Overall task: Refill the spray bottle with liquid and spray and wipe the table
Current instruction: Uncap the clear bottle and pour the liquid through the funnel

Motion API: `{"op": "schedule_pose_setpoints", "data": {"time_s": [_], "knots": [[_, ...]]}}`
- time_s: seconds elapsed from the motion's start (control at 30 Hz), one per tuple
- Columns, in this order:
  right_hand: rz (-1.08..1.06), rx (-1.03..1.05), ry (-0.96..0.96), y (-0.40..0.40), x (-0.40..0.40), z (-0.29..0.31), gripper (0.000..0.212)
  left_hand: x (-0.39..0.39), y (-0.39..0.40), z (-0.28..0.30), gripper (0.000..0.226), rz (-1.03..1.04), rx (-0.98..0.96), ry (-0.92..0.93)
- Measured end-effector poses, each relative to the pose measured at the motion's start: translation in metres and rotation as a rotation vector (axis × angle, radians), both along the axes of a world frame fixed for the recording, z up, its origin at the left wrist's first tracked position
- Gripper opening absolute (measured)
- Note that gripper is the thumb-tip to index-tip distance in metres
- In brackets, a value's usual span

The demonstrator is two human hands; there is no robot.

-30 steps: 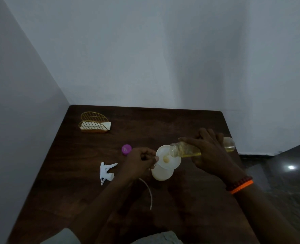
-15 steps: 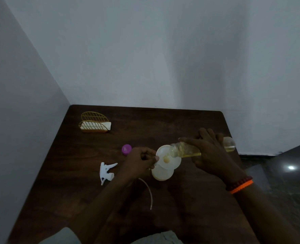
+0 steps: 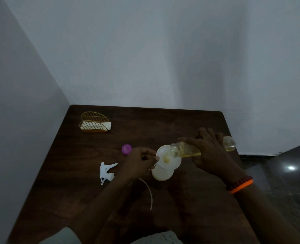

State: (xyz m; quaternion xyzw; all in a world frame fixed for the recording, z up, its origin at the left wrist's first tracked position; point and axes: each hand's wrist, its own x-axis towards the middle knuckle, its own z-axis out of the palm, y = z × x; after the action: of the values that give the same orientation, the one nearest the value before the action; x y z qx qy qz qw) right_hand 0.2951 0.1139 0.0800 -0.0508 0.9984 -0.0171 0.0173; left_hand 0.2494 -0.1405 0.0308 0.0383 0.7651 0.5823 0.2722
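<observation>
A white funnel (image 3: 165, 156) sits in the mouth of a pale spray bottle body (image 3: 162, 173) standing on the dark wooden table (image 3: 85, 173). My left hand (image 3: 139, 162) pinches the funnel's rim at its left side. My right hand (image 3: 209, 152) grips a clear bottle of yellow liquid (image 3: 189, 149), tipped nearly flat with its mouth over the funnel. Yellow liquid pools at the funnel's centre. The white spray trigger head (image 3: 107, 170) lies on the table to the left, and its thin dip tube (image 3: 148, 191) curves beside my left forearm.
A purple cap (image 3: 126, 149) lies left of my left hand. A gold wire napkin holder (image 3: 95, 122) with white napkins stands at the far left corner. Walls close the table at the left and back. Dark floor (image 3: 286, 173) lies to the right.
</observation>
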Motion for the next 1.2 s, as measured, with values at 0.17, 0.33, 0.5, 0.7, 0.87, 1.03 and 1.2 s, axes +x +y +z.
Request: {"op": "schedule_pose_setpoints", "data": {"time_s": [0.17, 0.33, 0.5, 0.7, 0.87, 1.03, 1.2], "knots": [[0.004, -0.009, 0.009, 0.0001, 0.0007, 0.0001, 0.076, 0.0001, 0.0008, 0.0008, 0.011, -0.002, 0.005, 0.011], [0.004, 0.011, 0.004, 0.0000, -0.0008, -0.0012, 0.080, -0.0007, -0.0006, -0.0019, 0.016, -0.009, 0.002, 0.018], [0.004, 0.001, 0.016, -0.0002, -0.0007, 0.0007, 0.079, -0.0009, 0.0004, -0.0010, 0.016, -0.003, 0.001, 0.004], [0.001, 0.004, 0.026, -0.0007, -0.0010, 0.0011, 0.079, -0.0007, 0.0000, -0.0017, 0.018, 0.000, -0.004, 0.011], [0.007, 0.001, 0.037, -0.0011, -0.0009, 0.0017, 0.078, -0.0013, -0.0010, -0.0026, 0.017, -0.014, -0.014, 0.020], [0.008, 0.000, 0.036, -0.0016, -0.0004, 0.0012, 0.077, 0.0000, -0.0009, -0.0010, 0.014, -0.016, -0.002, 0.019], [0.007, 0.007, 0.044, -0.0019, -0.0010, 0.0009, 0.078, -0.0006, -0.0018, -0.0005, 0.014, -0.025, -0.018, 0.016]]}}
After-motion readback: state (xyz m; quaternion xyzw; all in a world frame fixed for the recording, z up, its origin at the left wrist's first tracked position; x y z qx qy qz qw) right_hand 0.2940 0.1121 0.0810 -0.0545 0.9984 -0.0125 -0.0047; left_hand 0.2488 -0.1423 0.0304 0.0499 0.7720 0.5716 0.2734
